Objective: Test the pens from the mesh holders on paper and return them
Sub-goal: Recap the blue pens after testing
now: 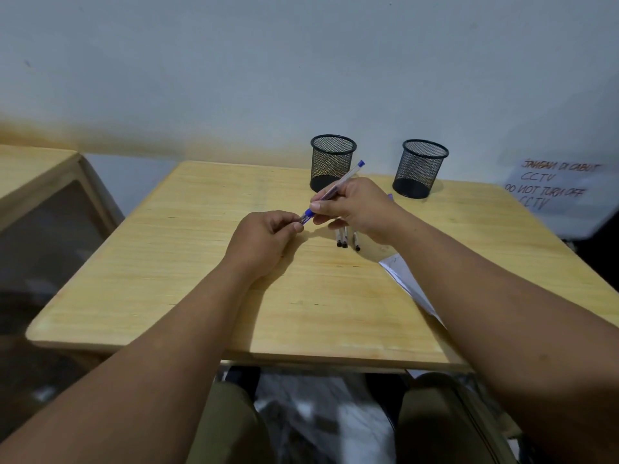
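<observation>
My right hand (360,209) grips a clear pen with blue ends (341,182), held slanted above the wooden table (187,262). My left hand (264,241) pinches the blue cap (307,216) at the pen's lower end. Two black mesh holders stand at the table's back: the left holder (332,162) and the right holder (420,169). Both look empty. Three pens with dark tips (346,237) lie on the table, partly hidden under my right hand. A white sheet of paper (407,279) lies at the right, mostly covered by my right forearm.
A white wall runs behind the table. A handwritten notice about CCTV (556,189) hangs at the right. Another wooden table (30,172) stands to the left. My knees and a dark bag show below the table's front edge.
</observation>
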